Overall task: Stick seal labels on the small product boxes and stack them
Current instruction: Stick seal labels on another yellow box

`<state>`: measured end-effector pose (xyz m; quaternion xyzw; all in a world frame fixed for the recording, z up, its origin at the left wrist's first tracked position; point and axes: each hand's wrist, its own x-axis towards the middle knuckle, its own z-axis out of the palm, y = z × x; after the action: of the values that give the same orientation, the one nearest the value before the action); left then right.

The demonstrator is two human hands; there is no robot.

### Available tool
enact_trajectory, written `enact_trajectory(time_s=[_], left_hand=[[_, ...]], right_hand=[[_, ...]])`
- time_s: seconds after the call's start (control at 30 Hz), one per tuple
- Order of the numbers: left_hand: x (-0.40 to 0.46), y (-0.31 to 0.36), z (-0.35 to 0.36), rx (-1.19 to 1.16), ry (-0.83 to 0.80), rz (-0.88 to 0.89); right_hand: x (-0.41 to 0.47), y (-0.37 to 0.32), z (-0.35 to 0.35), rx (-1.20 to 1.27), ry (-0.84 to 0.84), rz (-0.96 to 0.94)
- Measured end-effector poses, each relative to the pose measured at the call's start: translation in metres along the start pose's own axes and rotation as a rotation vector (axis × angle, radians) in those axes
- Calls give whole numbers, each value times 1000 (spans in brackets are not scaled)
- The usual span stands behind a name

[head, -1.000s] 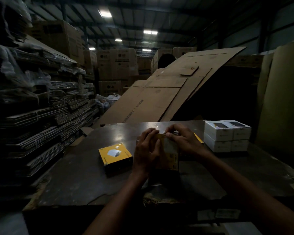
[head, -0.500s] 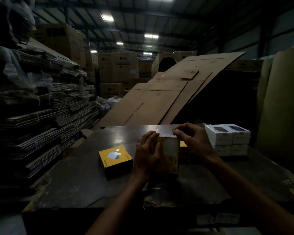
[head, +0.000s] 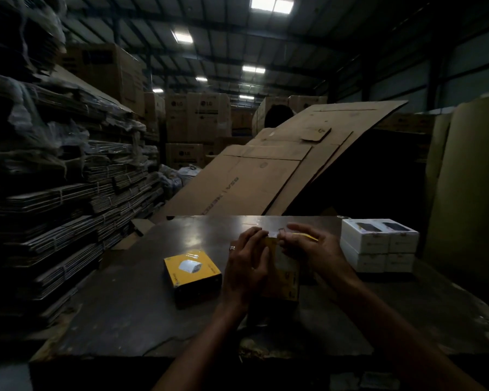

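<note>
A yellow product box [head: 283, 277] stands upright on the dark table [head: 130, 311] in front of me. My left hand [head: 247, 266] grips its left side, fingers curled over the top edge. My right hand [head: 311, 249] is at the box's top right corner, fingertips pinching something small and pale there, probably a seal label; the dim light hides the details. A second yellow box [head: 192, 273] lies flat to the left. A stack of white product boxes [head: 378, 245], two layers high, sits at the right.
A yellow strip [head: 305, 236] lies behind my right hand. Bundles of flattened cardboard [head: 54, 207] pile up on the left. Large cardboard sheets [head: 266, 176] lean behind the table, and an upright sheet [head: 469, 193] stands at the right.
My right hand lifted off the box top toward the right, then came back to the top right corner. The left hand kept its hold on the upright box.
</note>
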<state>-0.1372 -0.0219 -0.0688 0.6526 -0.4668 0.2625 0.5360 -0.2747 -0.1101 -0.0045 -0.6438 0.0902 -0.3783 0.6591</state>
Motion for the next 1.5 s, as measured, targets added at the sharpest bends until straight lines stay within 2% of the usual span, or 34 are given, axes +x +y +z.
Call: enact_trajectory(time_s=[0.1,0.2,0.4,0.6,0.9,1.13,1.5], left_hand=[[-1,-1,1,-5,2,14],[-1,-3,1,-9,-14,10],[-1,3,-1,-4,11,19],[-1,3,-1,-13,9,4],[-1,2,0,-5,27,13],[-2,-2,3,12,5,-12],[-2,-6,3,23,-2,20]], right_hand=[[-2,1,6,255,-12,97],[-6,2,11,310,-29,123],[-15,1,15,260,-38,102],[-24,4,17,-11,-23,-50],[-23,6,20,14,22,-26],[-20,6,20,173,68,155],[-23,9,15,100,-14,63]])
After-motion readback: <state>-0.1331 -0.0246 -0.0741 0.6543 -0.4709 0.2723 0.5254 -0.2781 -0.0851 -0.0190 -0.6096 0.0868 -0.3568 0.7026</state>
